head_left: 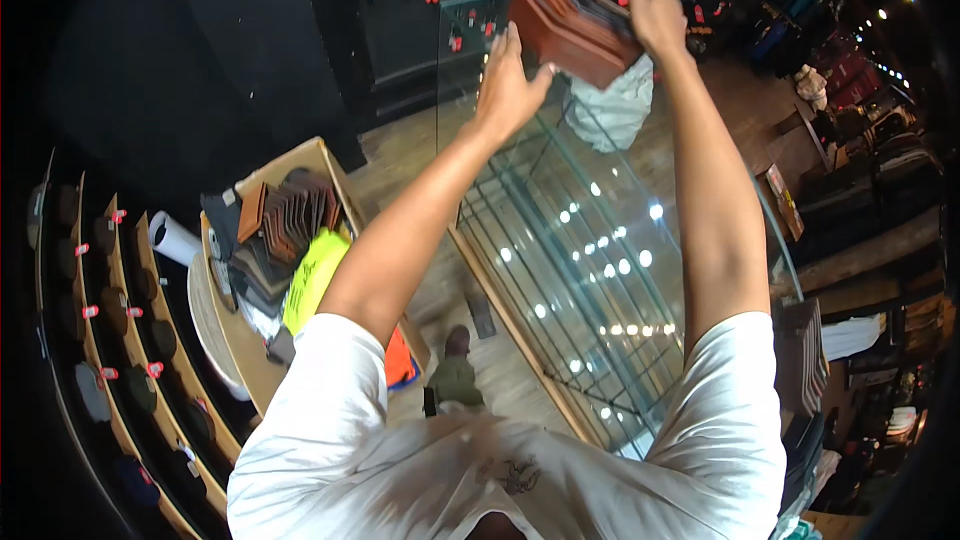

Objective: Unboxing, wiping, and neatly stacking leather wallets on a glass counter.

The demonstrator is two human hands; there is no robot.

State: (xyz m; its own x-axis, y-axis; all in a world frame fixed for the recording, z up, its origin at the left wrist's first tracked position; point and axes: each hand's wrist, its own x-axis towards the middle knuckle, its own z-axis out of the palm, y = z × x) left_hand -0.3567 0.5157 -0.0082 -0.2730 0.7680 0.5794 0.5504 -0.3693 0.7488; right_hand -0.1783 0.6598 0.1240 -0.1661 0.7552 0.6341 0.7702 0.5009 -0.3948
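Observation:
A row of brown and dark wallets (570, 30), packed side by side like a fanned stack, is at the far end of a glass display case (560, 230). On its left side is my left hand (510, 90), fingers stretched and thumb apart, close to the front wallet; I cannot tell whether it touches. My right hand (657, 15) is at the far right end of the row, fingers curled, with a small white thing showing at its tip. What it holds is not clear. A crumpled pale bag (610, 110) shows just below the wallets.
At left stands a cardboard box (330, 155) with more brown and black wallets (300, 215) and a neon yellow cloth (318, 275). Shelves of caps (140, 380) line the left edge. Clothing racks (890, 190) fill the right. Small tagged items hang on the back wall.

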